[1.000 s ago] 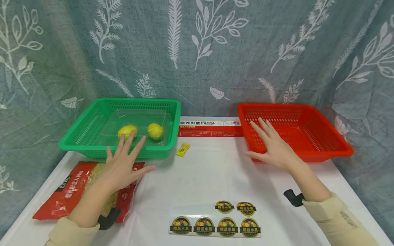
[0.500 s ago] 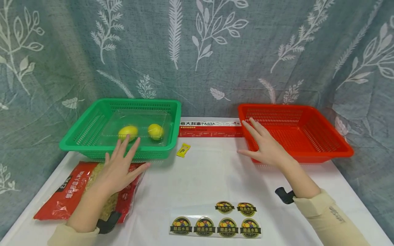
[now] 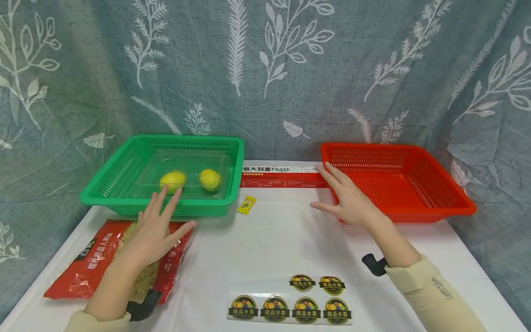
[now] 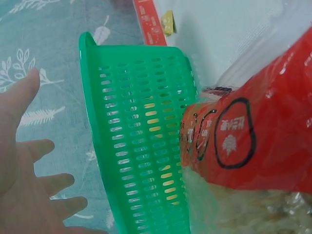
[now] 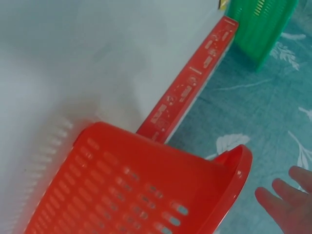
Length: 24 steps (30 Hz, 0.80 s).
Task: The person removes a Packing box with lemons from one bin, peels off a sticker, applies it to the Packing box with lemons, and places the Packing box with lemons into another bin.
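nearest us, a low sleeve [image 3: 435, 295] could drag the sticker sheet [image 3: 275, 309]. beyond it, we have our left hand [image 3: 151, 237] over the pasta bag [image 3: 93, 265] and our right hand [image 3: 350, 198] by the red basket [image 3: 410, 211], fingers of both spread, gripping nothing. farther on, bumping the green basket [image 3: 124, 203] might set its yellow fruits [image 3: 209, 179] rolling.

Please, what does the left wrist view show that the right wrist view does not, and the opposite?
Only the left wrist view: the left hand and the red bag.
Only the right wrist view: the right hand and the red basket.
Both: the green basket, the red box, the yellow packet, the patterned curtain and the white table.
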Motion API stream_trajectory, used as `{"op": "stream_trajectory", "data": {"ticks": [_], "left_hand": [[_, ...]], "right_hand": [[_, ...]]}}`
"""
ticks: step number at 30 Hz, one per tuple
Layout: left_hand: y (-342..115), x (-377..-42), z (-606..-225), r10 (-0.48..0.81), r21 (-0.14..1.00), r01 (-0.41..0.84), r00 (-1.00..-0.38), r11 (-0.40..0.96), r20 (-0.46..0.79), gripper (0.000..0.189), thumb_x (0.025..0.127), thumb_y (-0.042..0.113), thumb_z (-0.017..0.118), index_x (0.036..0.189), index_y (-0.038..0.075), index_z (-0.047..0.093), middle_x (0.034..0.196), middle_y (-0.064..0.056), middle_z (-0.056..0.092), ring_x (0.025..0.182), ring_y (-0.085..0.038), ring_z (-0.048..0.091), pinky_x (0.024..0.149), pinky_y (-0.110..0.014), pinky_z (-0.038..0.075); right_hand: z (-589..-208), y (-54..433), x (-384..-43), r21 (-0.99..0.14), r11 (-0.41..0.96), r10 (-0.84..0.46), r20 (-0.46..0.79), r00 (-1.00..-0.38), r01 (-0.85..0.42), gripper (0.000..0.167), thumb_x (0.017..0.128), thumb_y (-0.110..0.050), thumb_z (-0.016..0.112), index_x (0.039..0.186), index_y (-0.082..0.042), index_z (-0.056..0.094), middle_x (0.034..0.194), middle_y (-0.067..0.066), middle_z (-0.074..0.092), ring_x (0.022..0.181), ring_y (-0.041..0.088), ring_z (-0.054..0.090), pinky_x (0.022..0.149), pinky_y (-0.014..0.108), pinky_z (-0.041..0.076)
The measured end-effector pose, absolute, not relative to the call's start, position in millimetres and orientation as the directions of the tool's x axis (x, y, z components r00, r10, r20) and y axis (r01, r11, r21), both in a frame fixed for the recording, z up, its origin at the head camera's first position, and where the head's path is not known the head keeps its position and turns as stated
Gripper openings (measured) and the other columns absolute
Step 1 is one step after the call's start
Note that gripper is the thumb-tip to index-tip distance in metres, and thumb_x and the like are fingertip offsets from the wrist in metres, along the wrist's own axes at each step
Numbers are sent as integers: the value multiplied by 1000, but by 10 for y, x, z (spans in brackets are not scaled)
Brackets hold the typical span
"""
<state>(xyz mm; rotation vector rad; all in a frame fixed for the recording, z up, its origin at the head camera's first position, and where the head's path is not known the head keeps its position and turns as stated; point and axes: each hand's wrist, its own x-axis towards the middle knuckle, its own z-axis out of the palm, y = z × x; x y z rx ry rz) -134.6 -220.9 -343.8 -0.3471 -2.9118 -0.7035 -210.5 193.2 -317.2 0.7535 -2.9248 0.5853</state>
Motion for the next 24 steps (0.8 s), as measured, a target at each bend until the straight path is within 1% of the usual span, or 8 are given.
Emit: {"op": "stream_trajectory", "data": {"ticks": [3,7,14,19,24], "left_hand": [[-2216,-1348,-3453,186,451,251,-965,857,184,83,89,47,53,148,13,5,149,-25,-1,133,-47,-5,92,-74,8],[-2219,-1347,-3469,179,467,253,-964,848,197,83,89,46,52,148,12,5,149,-25,-1,132,-48,-4,93,-73,7],[-2219,-1330,-3490,173,498,279,-953,821,249,80,90,42,53,148,11,6,149,-25,-1,131,-50,-3,93,-73,5],[-2222,-1324,-3495,154,518,260,-959,815,240,79,91,40,52,147,10,6,149,-25,-1,131,-50,-2,91,-74,8],[-2223,-1329,-3510,116,516,243,-957,821,267,77,92,38,52,147,5,10,146,-28,5,129,-53,6,88,-74,17]], "right_hand": [[-3169,1905,-2119,-360,803,-450,157,-879,-475,89,79,-56,61,148,-24,13,153,2,6,136,30,12,101,58,27],[-3158,1862,-2136,-381,795,-450,151,-880,-472,87,80,-57,59,147,-27,13,153,0,6,136,29,13,100,58,28],[-3127,1761,-2158,-398,785,-461,137,-877,-475,86,81,-58,57,147,-28,11,153,0,7,137,28,13,102,58,25],[-3110,1694,-2168,-414,782,-460,120,-880,-466,85,82,-55,57,148,-26,12,153,2,7,137,29,13,102,58,23],[-3111,1617,-2182,-441,754,-474,148,-868,-487,83,83,-50,60,147,-25,15,152,4,10,136,30,15,103,57,23]]}}
